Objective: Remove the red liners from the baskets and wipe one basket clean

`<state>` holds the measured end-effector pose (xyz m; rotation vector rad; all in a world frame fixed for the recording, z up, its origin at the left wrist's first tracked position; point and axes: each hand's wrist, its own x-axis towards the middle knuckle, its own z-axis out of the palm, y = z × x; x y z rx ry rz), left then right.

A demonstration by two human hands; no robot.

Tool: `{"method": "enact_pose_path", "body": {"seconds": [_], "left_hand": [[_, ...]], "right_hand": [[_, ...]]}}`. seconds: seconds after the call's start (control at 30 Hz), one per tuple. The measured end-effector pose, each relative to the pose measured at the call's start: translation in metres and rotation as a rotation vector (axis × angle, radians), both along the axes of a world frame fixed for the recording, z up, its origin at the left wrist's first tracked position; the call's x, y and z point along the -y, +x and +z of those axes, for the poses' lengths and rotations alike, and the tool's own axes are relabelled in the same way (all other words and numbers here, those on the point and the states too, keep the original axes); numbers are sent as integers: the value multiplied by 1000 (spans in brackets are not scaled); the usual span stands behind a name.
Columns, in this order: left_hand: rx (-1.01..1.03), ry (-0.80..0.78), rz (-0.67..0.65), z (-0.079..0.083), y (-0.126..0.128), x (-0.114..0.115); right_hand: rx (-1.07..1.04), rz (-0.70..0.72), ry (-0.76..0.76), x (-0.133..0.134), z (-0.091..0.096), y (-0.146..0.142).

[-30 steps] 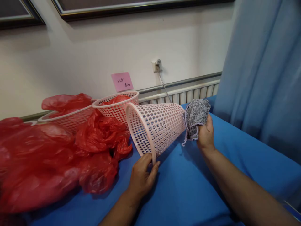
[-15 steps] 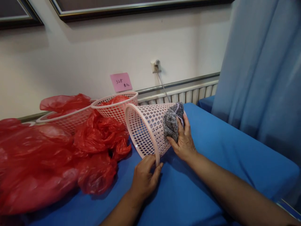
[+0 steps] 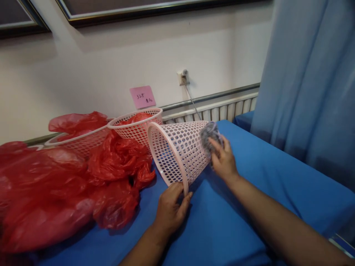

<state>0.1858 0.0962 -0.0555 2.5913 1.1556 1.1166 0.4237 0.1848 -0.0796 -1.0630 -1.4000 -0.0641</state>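
A pale pink perforated plastic wastebasket [image 3: 188, 144] lies tilted on its side on the blue-covered surface [image 3: 249, 162], its mouth facing left. My left hand [image 3: 172, 207] grips the near lower edge of its rim between thumb and fingers. At the basket's base end, my right hand [image 3: 225, 159] holds a bunched grey cloth [image 3: 208, 137] against the outside. Motion blurs the cloth a little. The basket's underside is hidden behind the cloth and my right hand.
Crumpled red plastic bags [image 3: 55, 192] fill the left side. Behind them stand two more pink baskets, one [image 3: 116, 127] with red plastic inside. A pink note [image 3: 142, 96], a plugged-in socket [image 3: 183, 78] and a radiator [image 3: 216, 111] line the wall. A blue curtain [image 3: 305, 81] hangs right.
My right hand has slid the grey cloth rightward along the basket toward its base end. My left hand and the basket have stayed nearly in place.
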Motion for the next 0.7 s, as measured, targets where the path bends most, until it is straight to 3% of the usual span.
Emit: {"method": "enact_pose_path", "body": {"seconds": [0.07, 0.13, 0.23, 0.37, 0.43, 0.63, 0.7], "left_hand": [[-35, 4, -9, -1, 1, 0], [-86, -11, -14, -2, 3, 0], [-151, -54, 14, -5, 3, -2], [-211, -104, 77, -10, 1, -5], [-205, -129, 100, -9, 1, -6], [104, -95, 85, 5, 3, -4], [130, -51, 78, 8, 2, -2]], "right_hand": [[-193, -112, -204, -22, -4, 21], [-293, -150, -300, -30, -3, 30], [-191, -24, -172, -7, 6, 15], [145, 350, 139, 47, 22, -18], [212, 453, 210, 62, 27, -24], [342, 511, 209, 61, 27, -23], [318, 432, 194, 52, 22, -20]]}}
